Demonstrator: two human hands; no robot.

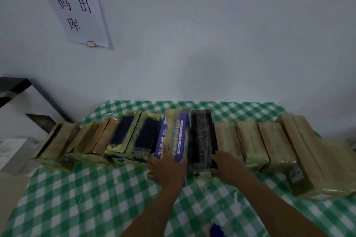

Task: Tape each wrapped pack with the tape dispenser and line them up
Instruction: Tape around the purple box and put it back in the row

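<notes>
Nearest, by the right forearm: blue object, too blurred to identify. Left hand grips the near end of the purple pack. Right hand presses the black pack alongside, fingers apparently straight. Beyond both hands, wrapped packs in a row on the checked cloth.

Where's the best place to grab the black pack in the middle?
Grip the black pack by its near end, coming straight in from the front. The purple box and a tan pack crowd its long sides; only that end pokes out.
</notes>
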